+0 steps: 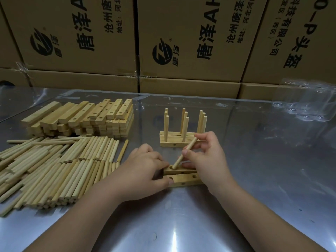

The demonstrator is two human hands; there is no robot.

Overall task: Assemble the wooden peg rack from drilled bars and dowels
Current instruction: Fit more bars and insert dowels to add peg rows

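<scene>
Two drilled wooden bars lie side by side on the table, the far bar (179,171) and the near bar (185,180). My left hand (145,168) grips their left ends. My right hand (205,157) pinches a dowel (185,151), tilted, with its lower tip at the left hole of the far bar. Behind them stands an assembled rack (174,140) with several upright pegs.
A stack of drilled bars (81,119) sits at the back left, and a heap of loose dowels (54,168) lies in front of it. Cardboard boxes (181,42) wall off the back. Clear plastic packaging (307,102) lies at the far right.
</scene>
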